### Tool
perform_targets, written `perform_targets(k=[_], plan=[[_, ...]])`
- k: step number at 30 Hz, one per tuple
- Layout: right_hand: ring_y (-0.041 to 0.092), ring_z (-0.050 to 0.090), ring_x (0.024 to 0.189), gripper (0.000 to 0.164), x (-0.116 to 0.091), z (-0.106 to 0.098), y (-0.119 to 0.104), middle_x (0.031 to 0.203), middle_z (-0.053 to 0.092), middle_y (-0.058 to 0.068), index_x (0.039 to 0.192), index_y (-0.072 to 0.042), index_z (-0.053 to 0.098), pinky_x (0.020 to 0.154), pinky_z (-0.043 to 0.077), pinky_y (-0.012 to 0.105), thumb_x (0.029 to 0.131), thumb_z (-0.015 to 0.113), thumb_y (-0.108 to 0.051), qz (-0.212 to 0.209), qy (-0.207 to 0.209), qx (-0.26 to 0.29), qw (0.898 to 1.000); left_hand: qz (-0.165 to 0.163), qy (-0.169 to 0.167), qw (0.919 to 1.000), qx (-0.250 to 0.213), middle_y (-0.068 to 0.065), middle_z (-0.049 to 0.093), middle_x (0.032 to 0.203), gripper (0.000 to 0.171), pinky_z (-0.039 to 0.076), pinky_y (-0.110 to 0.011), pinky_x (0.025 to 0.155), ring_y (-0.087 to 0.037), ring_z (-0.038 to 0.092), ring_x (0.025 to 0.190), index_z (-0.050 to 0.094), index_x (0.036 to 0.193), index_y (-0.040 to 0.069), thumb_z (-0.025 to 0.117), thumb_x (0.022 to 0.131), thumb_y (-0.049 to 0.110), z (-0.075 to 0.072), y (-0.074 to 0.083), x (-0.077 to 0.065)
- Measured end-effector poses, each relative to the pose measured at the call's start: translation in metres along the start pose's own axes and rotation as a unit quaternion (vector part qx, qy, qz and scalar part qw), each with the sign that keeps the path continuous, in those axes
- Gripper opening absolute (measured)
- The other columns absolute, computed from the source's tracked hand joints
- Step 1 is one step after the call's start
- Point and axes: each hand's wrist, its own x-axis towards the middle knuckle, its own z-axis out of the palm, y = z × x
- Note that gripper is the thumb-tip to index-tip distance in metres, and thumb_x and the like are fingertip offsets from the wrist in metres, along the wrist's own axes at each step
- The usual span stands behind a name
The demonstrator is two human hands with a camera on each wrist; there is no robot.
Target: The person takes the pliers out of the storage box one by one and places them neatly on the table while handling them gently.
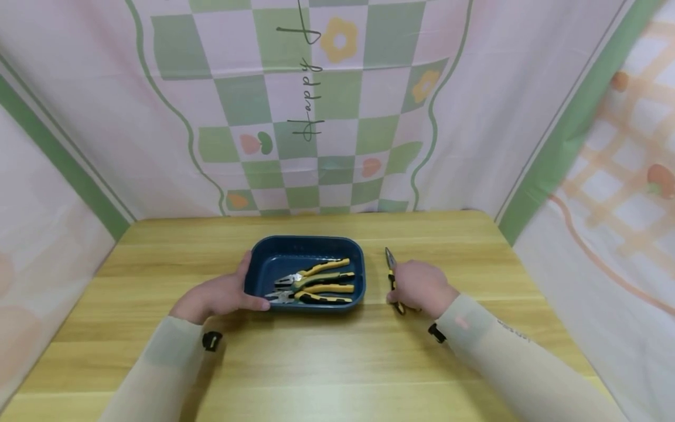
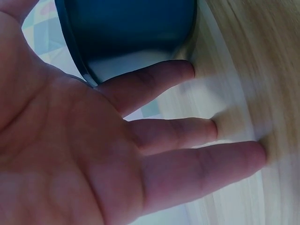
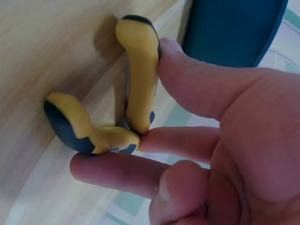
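Note:
A dark blue tray (image 1: 316,238) stands on the table, with several pliers (image 1: 319,288) inside, their yellow, green and black handles to the right. My left hand (image 1: 224,295) is at the tray's left end, thumb by the front left corner. In the left wrist view its fingers (image 2: 201,173) are straight and spread beside the tray wall (image 2: 70,37). Right of the tray, my right hand (image 1: 424,287) holds narrow-nosed pliers (image 1: 391,259), nose pointing away from me. The right wrist view shows the thumb (image 3: 187,82) against one yellow-and-black handle (image 3: 140,70) and fingers against the other.
The wooden table (image 1: 311,363) reaches back to a checked green-and-white cloth (image 1: 337,117). Cloth walls also stand at left and right. Bare wood lies between the tray and the pliers at right, and in front of the tray.

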Motion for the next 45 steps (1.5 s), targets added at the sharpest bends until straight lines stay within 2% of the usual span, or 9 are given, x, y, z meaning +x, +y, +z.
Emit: perform_targets(k=[4, 7, 17, 21, 24, 27, 36, 41, 45], plan=[[0.021, 0.054, 0.063, 0.036, -0.003, 0.000, 0.006, 0.079, 0.061, 0.007, 0.088, -0.008, 0.069, 0.051, 0.046, 0.038, 0.083, 0.081, -0.041, 0.007, -0.002, 0.007, 1.000, -0.002, 0.001, 1.0000, -0.001, -0.034, 0.026, 0.154, 0.134, 0.035, -0.057, 0.104, -0.041, 0.045, 0.128, -0.017, 0.156, 0.006, 0.078, 0.078, 0.060, 0.001, 0.000, 0.001], [0.021, 0.054, 0.061, 0.032, -0.006, 0.000, 0.016, 0.075, 0.059, 0.006, 0.077, -0.012, 0.062, 0.051, 0.045, 0.037, 0.083, 0.081, -0.037, 0.014, -0.001, 0.015, 1.000, -0.001, 0.002, 1.0000, 0.000, -0.034, 0.027, 0.153, 0.135, 0.036, -0.057, 0.103, -0.041, 0.046, 0.128, -0.017, 0.156, 0.007, 0.078, 0.078, 0.060, 0.001, 0.000, 0.001], [0.022, 0.054, 0.066, 0.035, -0.020, -0.003, 0.065, 0.087, 0.063, 0.009, 0.097, -0.004, 0.065, 0.053, 0.045, 0.039, 0.084, 0.081, -0.032, 0.029, 0.002, 0.046, 0.999, -0.006, 0.000, 1.0000, -0.003, -0.033, 0.025, 0.155, 0.136, 0.036, -0.058, 0.103, -0.041, 0.046, 0.128, -0.017, 0.157, 0.008, 0.078, 0.076, 0.062, 0.000, 0.001, 0.000], [0.023, 0.055, 0.067, 0.053, -0.024, -0.002, 0.084, 0.102, 0.067, 0.022, 0.122, 0.004, 0.064, 0.053, 0.044, 0.038, 0.084, 0.080, -0.029, 0.027, 0.010, 0.055, 0.998, -0.006, 0.001, 1.0000, -0.001, -0.033, 0.026, 0.154, 0.135, 0.036, -0.058, 0.103, -0.041, 0.047, 0.127, -0.017, 0.157, 0.007, 0.078, 0.077, 0.061, 0.001, 0.000, 0.000], [0.024, 0.055, 0.071, 0.068, -0.026, 0.001, 0.100, 0.121, 0.062, 0.030, 0.137, 0.007, 0.054, 0.054, 0.044, 0.038, 0.084, 0.080, -0.028, 0.032, 0.015, 0.062, 0.997, -0.006, 0.002, 1.0000, 0.002, -0.034, 0.027, 0.154, 0.134, 0.036, -0.057, 0.103, -0.041, 0.047, 0.127, -0.017, 0.157, 0.007, 0.078, 0.078, 0.061, 0.001, -0.001, -0.001], [0.027, 0.057, 0.074, 0.069, -0.027, 0.002, 0.115, 0.126, 0.059, 0.032, 0.138, 0.005, 0.054, 0.055, 0.045, 0.040, 0.084, 0.080, -0.030, 0.044, 0.015, 0.066, 0.997, -0.006, 0.001, 1.0000, 0.000, -0.033, 0.026, 0.154, 0.135, 0.036, -0.058, 0.103, -0.042, 0.047, 0.127, -0.017, 0.157, 0.007, 0.077, 0.077, 0.062, 0.001, -0.001, -0.001], [0.034, 0.059, 0.081, 0.069, -0.032, 0.003, 0.151, 0.118, 0.061, 0.034, 0.134, 0.007, 0.056, 0.069, 0.050, 0.058, 0.082, 0.081, -0.030, 0.053, 0.032, 0.058, 0.996, -0.007, -0.002, 0.9999, -0.011, -0.031, 0.023, 0.156, 0.135, 0.035, -0.058, 0.104, -0.042, 0.047, 0.127, -0.019, 0.157, 0.011, 0.078, 0.077, 0.062, 0.001, -0.001, 0.000], [0.034, 0.059, 0.079, 0.062, -0.037, 0.001, 0.167, 0.109, 0.064, 0.032, 0.127, 0.008, 0.060, 0.066, 0.049, 0.057, 0.083, 0.080, -0.031, 0.068, 0.018, 0.067, 0.995, -0.005, -0.003, 0.9999, -0.009, -0.031, 0.023, 0.156, 0.136, 0.036, -0.058, 0.103, -0.042, 0.049, 0.125, -0.019, 0.156, 0.010, 0.077, 0.077, 0.062, 0.001, -0.001, 0.001], [0.040, 0.061, 0.084, 0.063, -0.039, 0.002, 0.179, 0.108, 0.063, 0.034, 0.126, 0.010, 0.060, 0.071, 0.049, 0.059, 0.082, 0.080, -0.030, 0.067, 0.017, 0.065, 0.996, -0.008, -0.002, 0.9999, -0.005, -0.031, 0.022, 0.156, 0.135, 0.035, -0.058, 0.104, -0.041, 0.047, 0.127, -0.019, 0.156, 0.009, 0.077, 0.077, 0.062, 0.001, -0.002, 0.001]])
